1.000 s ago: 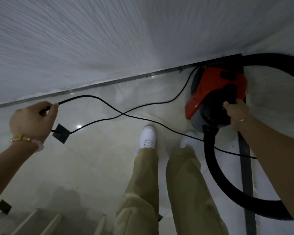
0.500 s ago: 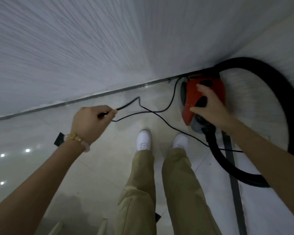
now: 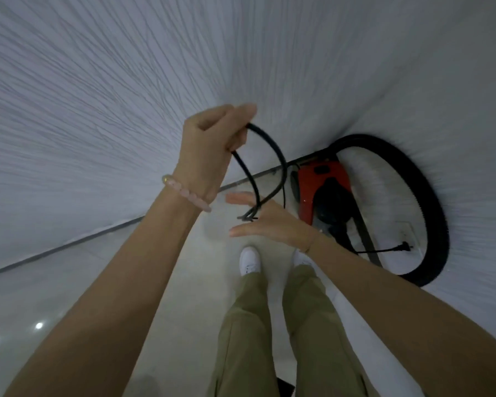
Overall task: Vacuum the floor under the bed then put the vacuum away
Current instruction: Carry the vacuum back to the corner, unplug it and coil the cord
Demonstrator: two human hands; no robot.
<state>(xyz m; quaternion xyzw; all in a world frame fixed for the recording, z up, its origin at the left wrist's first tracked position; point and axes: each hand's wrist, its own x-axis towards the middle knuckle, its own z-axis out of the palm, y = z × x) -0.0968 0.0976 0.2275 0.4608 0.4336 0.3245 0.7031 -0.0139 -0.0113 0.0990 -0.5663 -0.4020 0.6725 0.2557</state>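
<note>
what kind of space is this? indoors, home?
Likely a room indoors, in a home by the look of it: glossy tiled floor meeting a pale wall, and a red canister vacuum parked against it, its cord being looped by the left hand.

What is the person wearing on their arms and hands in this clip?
Both forearms are bare, no sleeves or gloves. The left hand has a bracelet of pale pink beads with one gold bead at the wrist. The right hand has a thin, fine bracelet at the wrist.
</note>
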